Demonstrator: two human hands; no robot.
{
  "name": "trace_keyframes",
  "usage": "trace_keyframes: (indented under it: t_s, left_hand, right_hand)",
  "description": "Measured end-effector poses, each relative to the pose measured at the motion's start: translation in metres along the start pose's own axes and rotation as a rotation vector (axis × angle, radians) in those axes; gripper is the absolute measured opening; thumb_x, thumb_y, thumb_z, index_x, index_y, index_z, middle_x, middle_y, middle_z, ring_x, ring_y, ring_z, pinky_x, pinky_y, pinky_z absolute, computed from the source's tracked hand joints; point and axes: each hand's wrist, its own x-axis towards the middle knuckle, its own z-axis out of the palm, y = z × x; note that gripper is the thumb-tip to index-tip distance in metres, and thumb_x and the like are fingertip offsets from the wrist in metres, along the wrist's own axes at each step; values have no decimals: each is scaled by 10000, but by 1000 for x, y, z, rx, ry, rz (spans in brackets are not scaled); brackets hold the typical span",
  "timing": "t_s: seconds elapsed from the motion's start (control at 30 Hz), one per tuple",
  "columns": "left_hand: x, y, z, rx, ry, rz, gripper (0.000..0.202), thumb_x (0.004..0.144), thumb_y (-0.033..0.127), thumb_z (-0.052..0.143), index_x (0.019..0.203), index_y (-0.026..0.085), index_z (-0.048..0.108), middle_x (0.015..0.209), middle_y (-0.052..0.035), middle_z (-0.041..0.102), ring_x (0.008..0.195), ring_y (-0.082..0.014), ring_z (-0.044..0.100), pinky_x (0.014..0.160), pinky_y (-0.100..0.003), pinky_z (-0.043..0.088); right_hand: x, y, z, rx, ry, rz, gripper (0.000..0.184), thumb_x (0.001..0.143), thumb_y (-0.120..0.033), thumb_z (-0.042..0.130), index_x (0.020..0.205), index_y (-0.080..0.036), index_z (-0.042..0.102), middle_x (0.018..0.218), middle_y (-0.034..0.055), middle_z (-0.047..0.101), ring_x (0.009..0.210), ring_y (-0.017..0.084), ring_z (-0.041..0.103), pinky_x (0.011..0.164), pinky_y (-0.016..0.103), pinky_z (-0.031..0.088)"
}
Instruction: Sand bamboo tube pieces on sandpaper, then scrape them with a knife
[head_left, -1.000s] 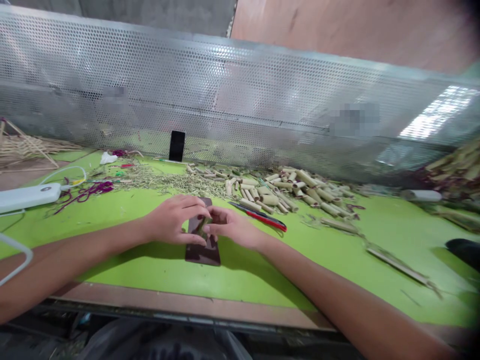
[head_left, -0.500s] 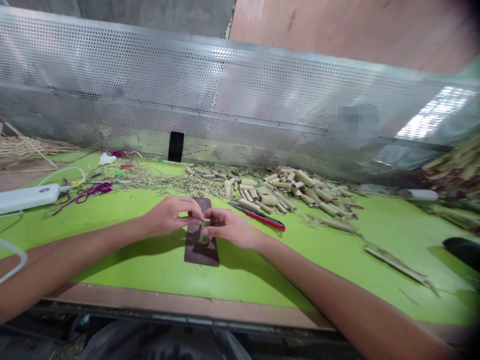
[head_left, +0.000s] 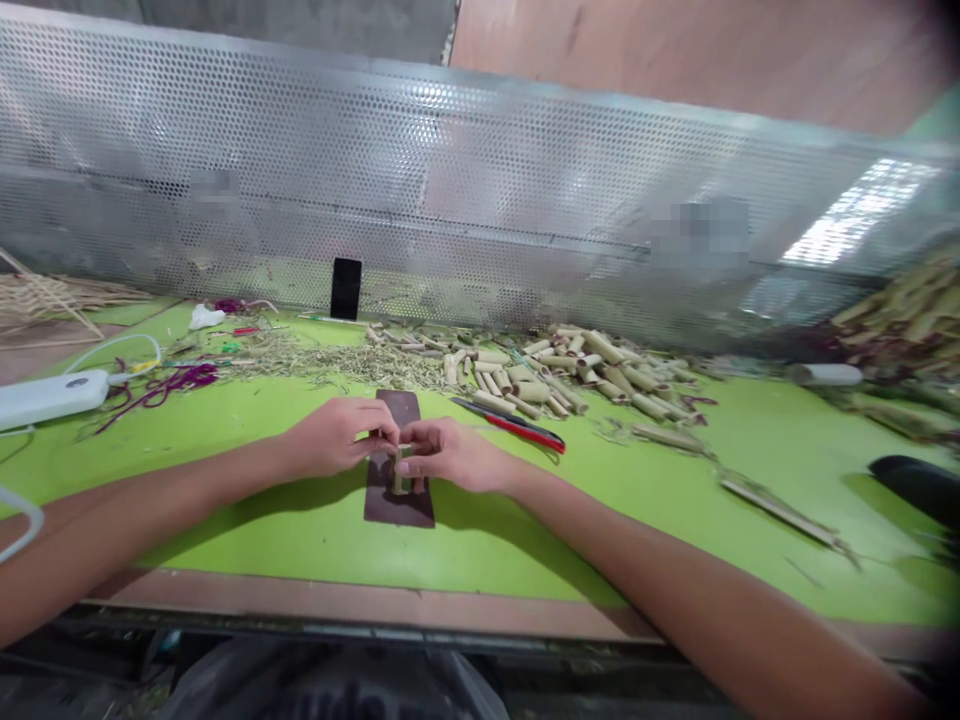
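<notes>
Over a dark brown sheet that looks like sandpaper (head_left: pixel 397 510), a short piece of pale green bamboo-like stalk (head_left: pixel 399 482) stands between my hands. My left hand (head_left: pixel 345 435) is closed, its fingertips pinched at the top of the piece. From the other side my right hand (head_left: pixel 461 455) grips the same piece between thumb and fingers. The fingers partly hide it, and whether its lower end touches the sheet I cannot tell. A red and black utility knife (head_left: pixel 517 428) lies just beyond my right hand.
Cut stalk pieces (head_left: pixel 585 365) and shavings (head_left: pixel 330 360) lie along the back. A phone (head_left: pixel 346 289) leans on the perforated metal screen (head_left: pixel 480 190). At left are purple string (head_left: pixel 187 378) and a white cabled device (head_left: pixel 52 398); a dark object (head_left: pixel 915 488) is at far right.
The view has shifted slightly. The stalk piece appears a little more upright, with both hands still at it on the brown sheet.
</notes>
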Motion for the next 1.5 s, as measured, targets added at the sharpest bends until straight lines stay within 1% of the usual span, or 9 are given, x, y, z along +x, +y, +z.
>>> trace_keyframes:
  t_s: [0.2, 0.37, 0.53, 0.8, 1.0, 1.13, 1.27, 1.37, 1.5]
  left_hand:
    - [2, 1, -1, 63, -71, 24, 212, 1024, 248, 500, 883, 165, 636, 870, -48, 679, 801, -170, 602, 734, -280, 455]
    - [5, 5, -1, 114, -105, -30, 198, 1022, 235, 442, 902, 174, 586, 888, -54, 646, 802, -184, 575, 732, -304, 446]
    - [8, 8, -1, 144, -71, -124, 184, 1017, 216, 398, 913, 189, 548, 909, -46, 613, 783, -185, 545, 712, -316, 437]
    - [9, 7, -1, 139, -21, -123, 202, 1039, 241, 384, 912, 184, 531, 885, -40, 590, 741, -177, 507, 691, -315, 429]
    - [5, -2, -5, 181, 52, -69, 185, 1036, 202, 388, 892, 180, 502, 863, -34, 579, 750, -171, 509, 687, -303, 424]
    - [4, -8, -8, 188, 64, -66, 185, 1034, 196, 395, 891, 175, 511, 867, -36, 599, 738, -161, 529, 674, -294, 442]
    - [1, -8, -9, 187, 24, -54, 171, 1038, 291, 467, 1091, 163, 568, 945, -56, 666, 764, -167, 610, 718, -321, 500]
    - [0, -8, -7, 233, 14, 14, 334, 1019, 324, 540, 1320, 178, 536, 1036, -74, 715, 810, -181, 658, 753, -339, 527]
    - [-1, -8, -5, 319, 63, 139, 294, 1034, 315, 534, 1293, 192, 602, 1042, -67, 748, 855, -182, 689, 752, -310, 525]
  right_hand:
    - [-1, -4, 1, -7, 8, 17, 463, 706, -503, 852, 986, -188, 660, 800, -7, 679, 636, 150, 652, 664, 315, 559]
    - [1, -1, -1, 23, 19, -29, 418, 747, -486, 833, 989, -210, 633, 863, 3, 680, 670, 158, 664, 672, 330, 568]
    - [4, 0, -4, 49, 39, -74, 398, 794, -487, 803, 1023, -223, 614, 840, 1, 690, 704, 167, 675, 698, 334, 560]
    - [1, -10, 0, 86, 78, -96, 389, 783, -488, 816, 989, -217, 626, 833, -11, 680, 703, 150, 658, 731, 332, 545]
    - [2, -1, -22, 49, 268, -150, 392, 792, -491, 804, 980, -188, 641, 907, 12, 719, 785, 149, 671, 770, 327, 513]
    - [2, 3, -30, 35, 265, -134, 364, 805, -453, 798, 997, -186, 642, 894, 13, 732, 793, 152, 683, 770, 332, 511]
    - [2, 5, -30, -17, 245, -109, 324, 827, -433, 781, 1001, -192, 651, 891, 15, 736, 808, 162, 693, 783, 353, 526]
    - [2, 5, -29, -18, 216, -112, 345, 813, -448, 794, 1000, -196, 649, 874, 14, 740, 798, 170, 700, 781, 364, 540]
    - [3, 4, -24, 32, 139, -128, 396, 789, -473, 820, 1015, -195, 652, 890, 17, 742, 773, 165, 698, 790, 368, 555]
